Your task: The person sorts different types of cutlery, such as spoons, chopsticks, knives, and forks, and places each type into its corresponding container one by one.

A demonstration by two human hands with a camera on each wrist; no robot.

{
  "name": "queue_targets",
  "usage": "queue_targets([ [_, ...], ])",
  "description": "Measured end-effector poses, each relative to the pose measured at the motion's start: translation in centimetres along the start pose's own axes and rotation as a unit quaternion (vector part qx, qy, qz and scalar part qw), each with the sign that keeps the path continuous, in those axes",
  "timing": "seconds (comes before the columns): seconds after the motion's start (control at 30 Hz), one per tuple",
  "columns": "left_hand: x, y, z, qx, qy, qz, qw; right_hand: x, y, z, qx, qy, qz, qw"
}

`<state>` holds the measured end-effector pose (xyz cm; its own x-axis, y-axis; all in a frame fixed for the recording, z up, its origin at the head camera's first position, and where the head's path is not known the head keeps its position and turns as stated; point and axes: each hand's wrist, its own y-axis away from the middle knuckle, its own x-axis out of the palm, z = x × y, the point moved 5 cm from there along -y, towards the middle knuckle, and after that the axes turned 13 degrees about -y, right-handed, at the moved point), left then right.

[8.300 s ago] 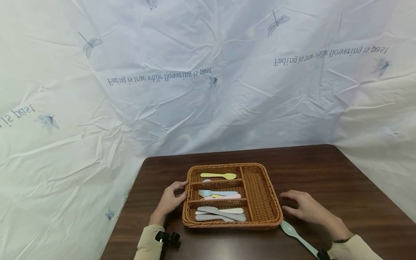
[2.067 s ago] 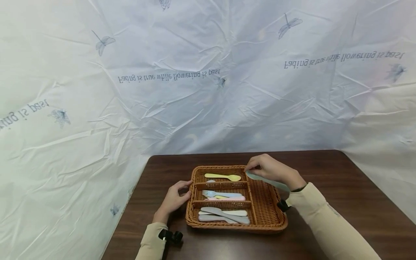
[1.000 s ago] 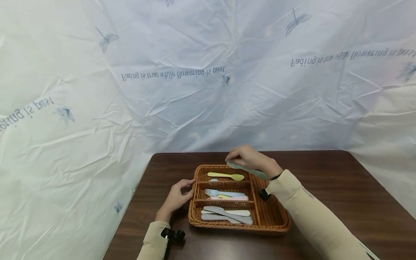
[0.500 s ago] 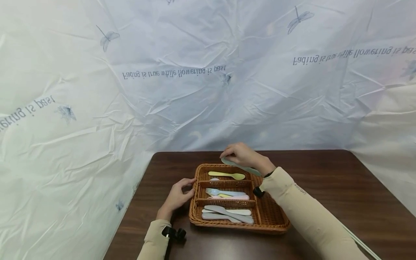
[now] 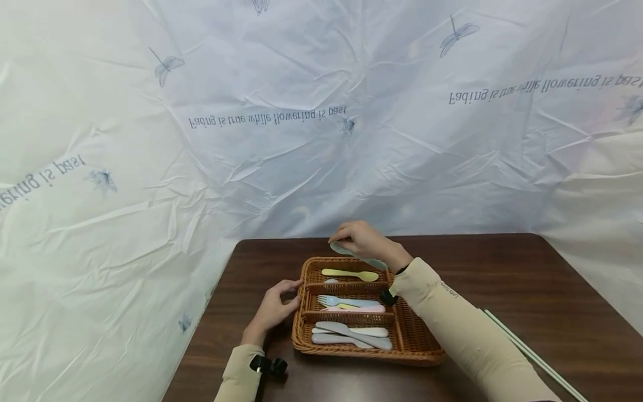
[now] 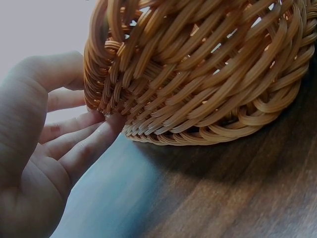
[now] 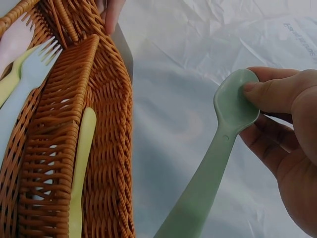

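My right hand (image 5: 364, 241) pinches a pale green spoon (image 7: 198, 193) by its bowl, thumb inside the bowl and the handle pointing away from the fingers. It hovers over the back rim of a brown wicker cutlery basket (image 5: 414, 338). My left hand (image 5: 273, 307) rests its fingertips against the basket's left outer wall, fingers fairly straight. In the back compartment lies a yellow spoon (image 5: 349, 274), with a pale blue piece partly hidden beside the divider. A light blue fork (image 5: 351, 302) and a pink fork (image 5: 364, 309) share the middle compartment with something yellow. Grey and white knives (image 5: 354, 334) lie in front.
The basket stands on a dark wooden table (image 5: 502, 262). To the right, partly behind the right sleeve, lie pale green chopsticks (image 5: 532, 354). A printed white sheet (image 5: 281, 167) hangs behind and to the left of the table.
The right hand took the green spoon from the table right of the basket and carried it left to the basket's back side. More of the chopsticks shows now. The left hand keeps touching the basket.
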<state>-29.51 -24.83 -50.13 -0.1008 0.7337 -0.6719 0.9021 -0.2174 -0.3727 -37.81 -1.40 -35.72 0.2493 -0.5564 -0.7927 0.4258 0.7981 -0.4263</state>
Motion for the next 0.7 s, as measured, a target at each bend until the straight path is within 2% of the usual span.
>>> queue_targets([
  [0.23, -0.2, 0.1, -0.7, -0.007, -0.013, -0.007, 0.9999, 0.5, -0.5, -0.2, 0.003, -0.004, -0.003, 1.000],
  [0.5, -1.7, 0.2, -4.3, 0.004, 0.002, 0.017, 0.9998, 1.0, -0.7, -0.2, -0.007, 0.001, -0.013, 1.000],
  [0.7, -1.7, 0.3, -4.2, 0.004, 0.003, 0.020, 0.9998, 1.7, -0.4, -0.4, 0.043, 0.004, 0.012, 0.999],
])
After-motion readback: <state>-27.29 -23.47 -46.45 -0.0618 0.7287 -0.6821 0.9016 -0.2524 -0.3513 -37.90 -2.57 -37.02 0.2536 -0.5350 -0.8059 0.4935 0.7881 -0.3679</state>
